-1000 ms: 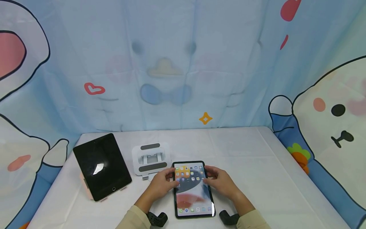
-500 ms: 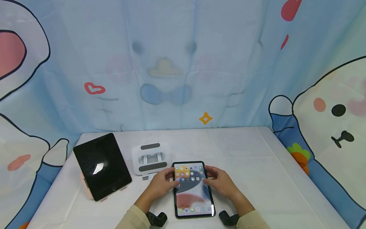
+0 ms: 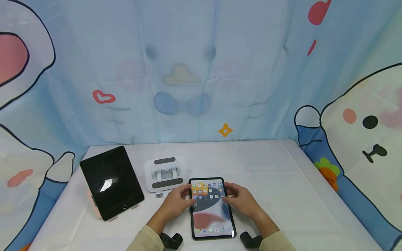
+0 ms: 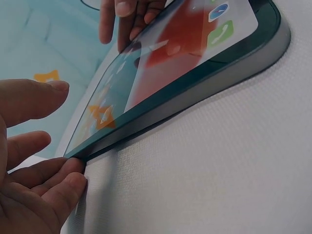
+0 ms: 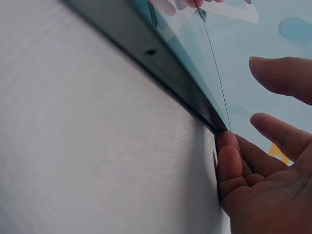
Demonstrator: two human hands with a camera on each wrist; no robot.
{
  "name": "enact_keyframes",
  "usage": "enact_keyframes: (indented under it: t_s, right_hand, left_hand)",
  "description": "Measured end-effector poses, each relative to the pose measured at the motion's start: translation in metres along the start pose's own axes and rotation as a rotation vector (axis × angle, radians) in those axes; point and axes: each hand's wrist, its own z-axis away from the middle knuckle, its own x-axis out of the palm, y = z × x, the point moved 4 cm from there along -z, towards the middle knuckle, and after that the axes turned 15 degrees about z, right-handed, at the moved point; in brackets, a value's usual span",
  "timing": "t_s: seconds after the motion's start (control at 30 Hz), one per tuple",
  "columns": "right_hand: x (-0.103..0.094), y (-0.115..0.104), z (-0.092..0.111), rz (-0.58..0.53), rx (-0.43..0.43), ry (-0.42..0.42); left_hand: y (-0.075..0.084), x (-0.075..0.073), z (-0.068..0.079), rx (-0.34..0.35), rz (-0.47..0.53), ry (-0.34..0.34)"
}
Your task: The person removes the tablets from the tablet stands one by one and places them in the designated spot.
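Observation:
A tablet (image 3: pixel 208 207) with its screen lit, showing app icons, lies on the white table in front of the person. At its left edge, near the top, is the left hand (image 3: pixel 174 204). Its lower fingertips touch the edge in the left wrist view, while the thumb (image 4: pixel 36 100) stays raised above the screen. Opposite, the right hand (image 3: pixel 245 202) has fingertips (image 5: pixel 228 141) at the tablet's bottom edge; thumb and index finger are apart from it. Behind the left hand sits a white tablet stand (image 3: pixel 150 177) with grey pads.
A larger tablet (image 3: pixel 113 184) with a black screen rests tilted on a pale pink support (image 3: pixel 95 205) at the left. White cloth covers the table (image 3: pixel 282 195). A blue cartoon curtain (image 3: pixel 251 87) hangs behind. Black devices (image 3: pixel 171 240) are worn at both wrists.

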Motion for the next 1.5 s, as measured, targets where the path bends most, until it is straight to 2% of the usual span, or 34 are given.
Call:
enact_keyframes:
  t_s: [0.4, 0.63, 0.73, 0.83, 0.93, 1.07, 1.17, 1.3, 1.5]
  right_hand:
    - [-0.001, -0.001, 0.001, 0.0, 0.003, -0.003]
    - [0.001, -0.003, 0.0, 0.001, -0.002, 0.053]
    - [-0.001, -0.01, 0.0, -0.036, -0.048, 0.083]
    - [-0.003, -0.02, -0.001, -0.068, -0.122, 0.092]
    - [-0.005, -0.033, -0.003, -0.105, -0.179, 0.069]
    - [-0.005, -0.049, -0.007, -0.139, -0.207, 0.009]
    - [-0.002, -0.063, -0.011, -0.161, -0.231, -0.04]
    - [0.002, -0.082, -0.017, -0.186, -0.303, -0.09]
    - [0.011, -0.114, -0.028, -0.234, -0.396, -0.156]
  left_hand:
    - [-0.001, 0.0, 0.0, 0.008, -0.002, 0.004]
    - [0.001, -0.005, 0.005, -0.003, 0.023, 0.001]
    - [0.005, -0.011, 0.011, 0.005, 0.045, -0.002]
    - [0.012, -0.021, 0.019, 0.032, 0.072, 0.001]
    - [0.022, -0.035, 0.027, 0.081, 0.078, 0.036]
    - [0.032, -0.059, 0.037, 0.164, 0.057, 0.156]
    - [0.036, -0.077, 0.046, 0.2, 0.036, 0.239]
    - [0.038, -0.098, 0.055, 0.208, 0.011, 0.29]
    - [0.038, -0.121, 0.062, 0.168, -0.027, 0.345]
